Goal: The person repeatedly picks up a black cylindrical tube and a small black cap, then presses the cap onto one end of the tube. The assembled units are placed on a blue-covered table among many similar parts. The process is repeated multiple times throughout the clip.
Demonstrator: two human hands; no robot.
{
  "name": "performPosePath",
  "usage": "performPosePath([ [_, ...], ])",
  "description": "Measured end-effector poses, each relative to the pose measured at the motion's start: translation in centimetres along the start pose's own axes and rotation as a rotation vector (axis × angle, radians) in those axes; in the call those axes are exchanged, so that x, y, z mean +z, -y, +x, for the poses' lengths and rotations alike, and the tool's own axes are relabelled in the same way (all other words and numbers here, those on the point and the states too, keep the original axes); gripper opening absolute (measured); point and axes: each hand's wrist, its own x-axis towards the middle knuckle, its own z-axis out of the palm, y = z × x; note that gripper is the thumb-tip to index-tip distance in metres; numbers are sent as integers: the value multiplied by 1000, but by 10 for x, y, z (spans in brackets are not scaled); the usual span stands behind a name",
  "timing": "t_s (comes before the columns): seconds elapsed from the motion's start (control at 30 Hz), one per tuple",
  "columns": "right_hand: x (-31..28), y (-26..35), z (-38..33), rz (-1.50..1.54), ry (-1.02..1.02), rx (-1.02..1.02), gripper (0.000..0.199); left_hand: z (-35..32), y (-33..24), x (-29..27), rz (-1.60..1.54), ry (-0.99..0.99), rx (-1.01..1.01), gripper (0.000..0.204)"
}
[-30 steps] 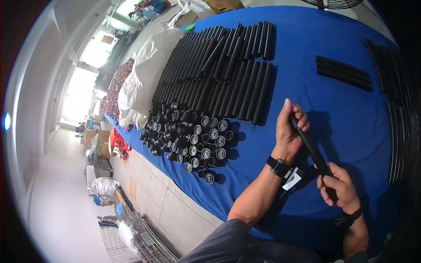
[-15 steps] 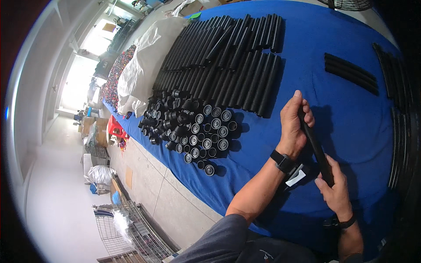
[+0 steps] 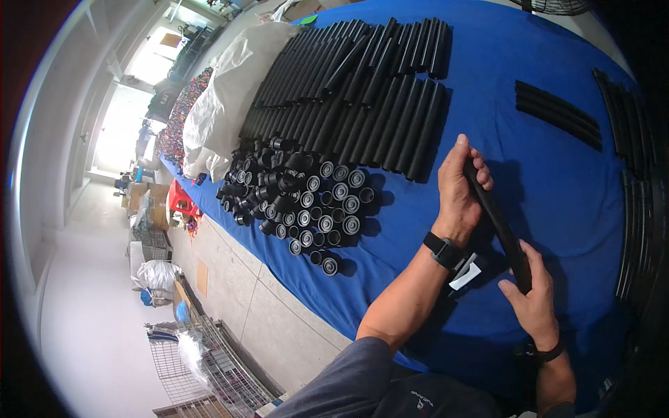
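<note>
A black tube [image 3: 497, 221] slants between my two hands above the blue cloth. My left hand [image 3: 460, 188] wraps its upper end, thumb pointing up along it. Around the lower end, my right hand [image 3: 535, 296] has its fingers and thumb closed. Many black tubes [image 3: 401, 129] like it lie side by side in two rows beyond my left hand. Nearer and to the left is a heap of short black caps [image 3: 279, 184], several standing with grey ringed ends up. A small dark object with a white label [image 3: 465, 276] lies beside my left wrist.
The blue cloth [image 3: 488, 63] covers the table. Three or so tubes [image 3: 557, 115] lie at the right, with more tubes [image 3: 631, 202] along the far right edge. A white plastic sheet [image 3: 226, 97] borders the rows. Wire racks [image 3: 205, 366] stand on the floor at left.
My left hand and the tube's upper end have shifted slightly up and left in view. The grips look the same, and the whole scene has drifted a little to the left.
</note>
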Motion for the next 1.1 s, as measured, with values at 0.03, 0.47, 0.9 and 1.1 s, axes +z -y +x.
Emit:
performPosePath([
  [0.03, 3, -4, 0, -97, -55, -93, 48, -1, -1, 3, 21, -22, 29, 34],
  [0.47, 5, -3, -2, -182, -110, -113, 40, -1, 5, 5, -59, 65, 20, 33],
  [0.9, -5, -16, 3, 342, -1, 71, 29, -6, 4, 11, -39, 101, 57, 32],
  [1.1, -6, -2, 2, 501, 45, 260, 34, -3, 5, 3, -44, 110, 55, 31],
])
